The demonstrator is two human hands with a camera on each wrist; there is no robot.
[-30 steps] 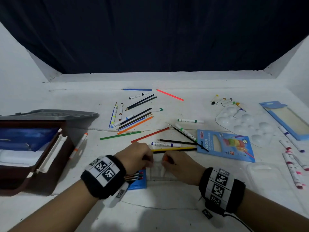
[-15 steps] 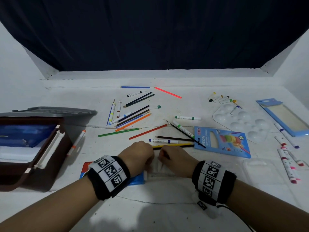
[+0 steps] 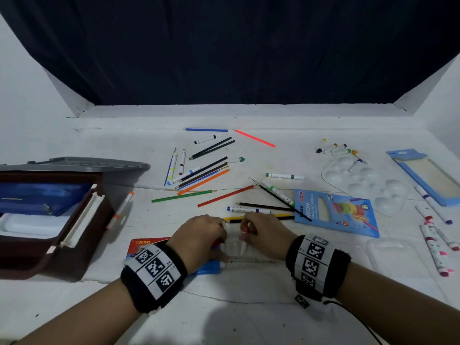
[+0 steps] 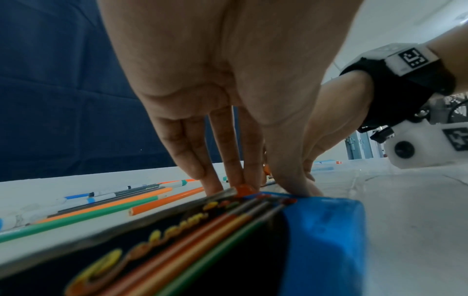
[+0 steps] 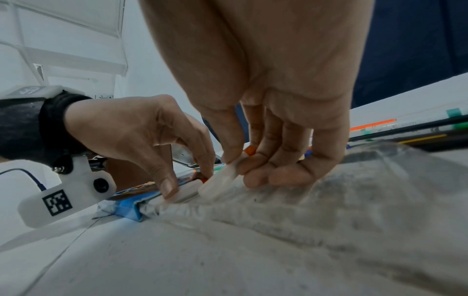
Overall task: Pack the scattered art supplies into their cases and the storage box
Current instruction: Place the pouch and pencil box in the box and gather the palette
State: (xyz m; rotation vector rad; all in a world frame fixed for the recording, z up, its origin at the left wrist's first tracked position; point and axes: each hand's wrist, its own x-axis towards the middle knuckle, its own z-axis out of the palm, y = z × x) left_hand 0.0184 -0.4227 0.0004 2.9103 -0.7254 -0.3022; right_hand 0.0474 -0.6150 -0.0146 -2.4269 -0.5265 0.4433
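Observation:
A red and blue marker case (image 3: 146,243) lies near the table's front edge, with its clear plastic tray (image 3: 249,255) sticking out to the right. My left hand (image 3: 199,235) pinches the case's open end (image 4: 324,230) between thumb and fingers. My right hand (image 3: 266,235) pinches a white marker (image 5: 220,180) with an orange end and holds it slanted down at the case's mouth, over the tray (image 5: 354,190). The two hands almost touch. Printed pencils show on the case's face in the left wrist view.
An open brown storage box (image 3: 82,220) with a grey lid (image 3: 74,164) stands at the left. Several loose pencils and markers (image 3: 196,180) lie beyond my hands. To the right are a blue pencil box (image 3: 333,212), a white palette (image 3: 366,180), paint tubes (image 3: 333,148), more markers (image 3: 435,245) and a blue case (image 3: 428,175).
My hands have drawn closer together over the tray at the case's mouth. More of the case's red end now shows behind my left wrist.

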